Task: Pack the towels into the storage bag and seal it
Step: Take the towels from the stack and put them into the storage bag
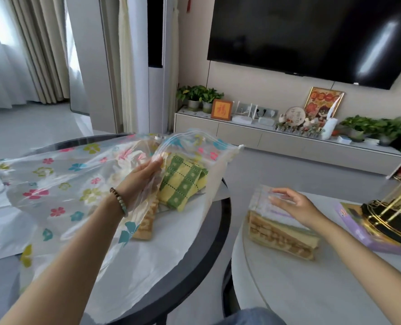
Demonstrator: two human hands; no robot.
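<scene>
- Two tabletops in view: dark tabletop (218, 231) on the left, white tabletop (288, 289) on the right, just beside each other.
- Storage bag (61, 179), clear plastic with coloured flower print, lies on the dark tabletop with its mouth facing right. The mouth is unsealed and gaping.
- Left grip (140, 181) grasps the upper lip of the bag mouth, thumb and fingers pinching the plastic, and holds it raised. Bead bracelet (119, 201) on that wrist.
- Inside the bag: green-and-yellow checked towel (180, 181), folded, just behind the mouth. It sits partly on a tan towel (147, 221).
- Towel stack (281, 233) is outside the bag on the white tabletop: a pale towel on top, a tan-and-yellow patterned one under it.
- Right grip (293, 205) is released, fingers spread flat over the top of the stack. Motion blur, so I can't tell whether it touches.
- Purple box (363, 233) carrying a gold-and-black ornament (394, 219) sits at the far right of the white tabletop.
</scene>
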